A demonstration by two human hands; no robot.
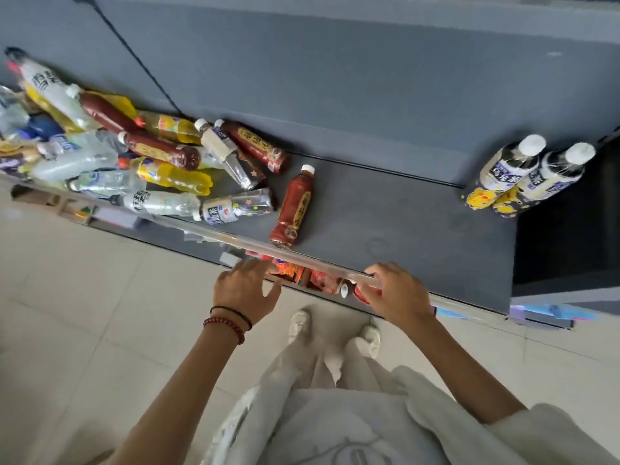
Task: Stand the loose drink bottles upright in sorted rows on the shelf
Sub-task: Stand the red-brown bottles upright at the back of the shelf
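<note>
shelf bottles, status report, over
Left hand open, empty, by the front rail; right hand on that rail, grip unclear. Two white-capped bottles upright at right; pile lying at left. Nothing blocking the lone brown bottle.
</note>
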